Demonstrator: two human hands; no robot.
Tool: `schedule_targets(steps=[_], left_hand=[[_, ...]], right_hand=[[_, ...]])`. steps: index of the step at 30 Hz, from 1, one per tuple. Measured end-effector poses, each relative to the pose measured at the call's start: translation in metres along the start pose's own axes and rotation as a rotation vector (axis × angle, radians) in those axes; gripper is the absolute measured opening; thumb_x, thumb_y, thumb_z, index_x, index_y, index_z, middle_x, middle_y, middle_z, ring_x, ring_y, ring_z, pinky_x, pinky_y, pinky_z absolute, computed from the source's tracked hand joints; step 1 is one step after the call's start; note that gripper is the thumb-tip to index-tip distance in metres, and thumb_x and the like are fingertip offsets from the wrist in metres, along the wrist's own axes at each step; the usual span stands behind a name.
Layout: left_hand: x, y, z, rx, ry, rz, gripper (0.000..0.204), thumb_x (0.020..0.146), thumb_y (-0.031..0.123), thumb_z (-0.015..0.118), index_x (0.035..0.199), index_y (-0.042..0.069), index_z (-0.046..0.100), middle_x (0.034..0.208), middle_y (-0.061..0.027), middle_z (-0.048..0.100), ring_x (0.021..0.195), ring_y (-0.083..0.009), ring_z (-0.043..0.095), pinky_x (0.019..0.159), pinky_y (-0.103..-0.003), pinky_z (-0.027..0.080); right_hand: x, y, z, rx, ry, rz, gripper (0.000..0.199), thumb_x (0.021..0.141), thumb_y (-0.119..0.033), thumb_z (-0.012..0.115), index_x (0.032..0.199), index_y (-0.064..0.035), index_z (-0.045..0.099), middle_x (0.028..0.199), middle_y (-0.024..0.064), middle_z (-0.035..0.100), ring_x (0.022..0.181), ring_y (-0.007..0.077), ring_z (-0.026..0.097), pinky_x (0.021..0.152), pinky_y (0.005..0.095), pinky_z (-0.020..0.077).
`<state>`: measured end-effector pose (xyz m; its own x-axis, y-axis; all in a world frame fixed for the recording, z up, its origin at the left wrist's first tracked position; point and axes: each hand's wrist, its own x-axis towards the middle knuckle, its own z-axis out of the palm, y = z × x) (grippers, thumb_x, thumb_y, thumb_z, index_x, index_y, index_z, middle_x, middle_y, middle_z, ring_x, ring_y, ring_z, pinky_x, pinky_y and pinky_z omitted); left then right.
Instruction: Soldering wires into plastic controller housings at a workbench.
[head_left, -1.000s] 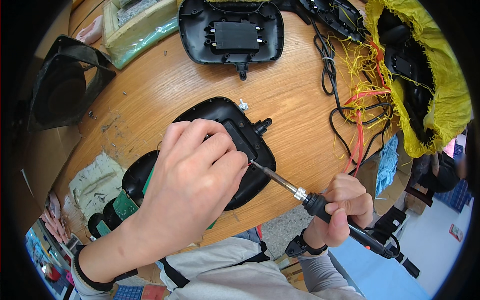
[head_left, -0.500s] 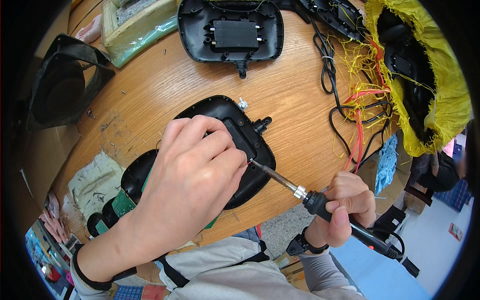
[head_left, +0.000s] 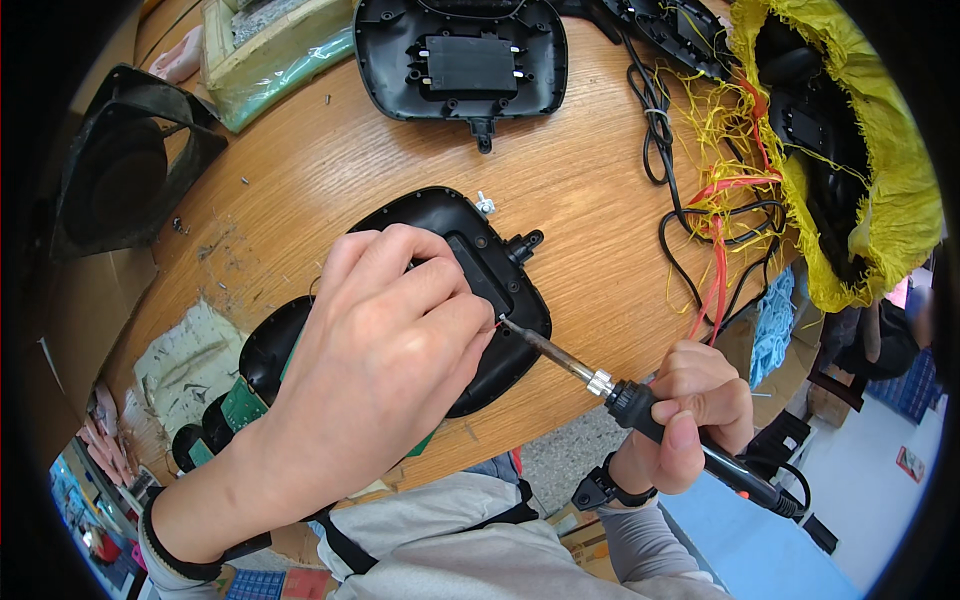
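Note:
My right hand [head_left: 690,415] is closed around the black handle of a soldering iron [head_left: 650,412], which slants up and left. Its tip touches a small metal contact near the right end of a black box in an open black plastic housing [head_left: 527,300]. Over that housing, my left hand [head_left: 385,330] is bent with its fingers pinched together beside the tip. A short bit of thin red wire [head_left: 498,325] shows at those fingertips; the rest is hidden. Below the left hand lie another black shell [head_left: 262,352] and green circuit boards [head_left: 242,405], partly covered by the arm.
A similar black housing [head_left: 460,110] lies at the far side of the wooden table. On the right are a coiled black cable [head_left: 655,130], yellow strands and a yellow sack [head_left: 885,170] of black parts. A black fan-like frame [head_left: 125,170] stands left, near a pale cloth [head_left: 190,360].
The housing and my left hand have shifted very slightly upward in the picture. The soldering iron stays at the same contact.

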<state>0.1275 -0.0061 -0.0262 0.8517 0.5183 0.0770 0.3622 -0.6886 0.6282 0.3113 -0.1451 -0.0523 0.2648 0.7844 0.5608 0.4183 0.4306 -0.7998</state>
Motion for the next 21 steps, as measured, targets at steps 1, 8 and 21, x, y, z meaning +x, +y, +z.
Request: schedule_targets(steps=[1, 8, 21], left_hand=[[0.0, 0.0001, 0.0001, 0.006, 0.008, 0.009, 0.013, 0.067, 0.003, 0.072, 0.077, 0.002, 0.064, 0.079, -0.0055, 0.06, 0.094, -0.0244, 0.055, 0.083, -0.036, 0.039], [0.0, 0.0005, -0.0004, 0.001, -0.002, -0.006, 0.013, 0.067, 0.003, 0.072, 0.076, 0.002, 0.064, 0.079, -0.0056, 0.06, 0.094, -0.0243, 0.055, 0.083, -0.036, 0.039], [-0.0005, -0.0003, -0.0008, -0.003, -0.01, -0.005, 0.012, 0.066, 0.002, 0.072, 0.076, 0.002, 0.064, 0.079, -0.0056, 0.059, 0.094, -0.0239, 0.054, 0.083, -0.036, 0.039]], right_hand=[[0.0001, -0.0001, 0.0002, -0.002, 0.006, -0.002, 0.017, 0.08, -0.012, 0.06, 0.075, -0.0021, 0.048, 0.05, 0.0041, 0.048, 0.035, 0.0122, 0.036, 0.037, 0.0294, 0.0246], [0.0009, -0.0007, 0.0003, -0.01, 0.008, -0.002, 0.017, 0.08, -0.012, 0.06, 0.075, -0.0019, 0.048, 0.049, 0.0041, 0.047, 0.035, 0.0125, 0.035, 0.037, 0.0295, 0.0246], [0.0, -0.0006, 0.0016, -0.006, 0.009, 0.001, 0.017, 0.079, -0.012, 0.061, 0.074, -0.0023, 0.049, 0.05, 0.004, 0.047, 0.035, 0.0121, 0.036, 0.037, 0.0295, 0.0248]])
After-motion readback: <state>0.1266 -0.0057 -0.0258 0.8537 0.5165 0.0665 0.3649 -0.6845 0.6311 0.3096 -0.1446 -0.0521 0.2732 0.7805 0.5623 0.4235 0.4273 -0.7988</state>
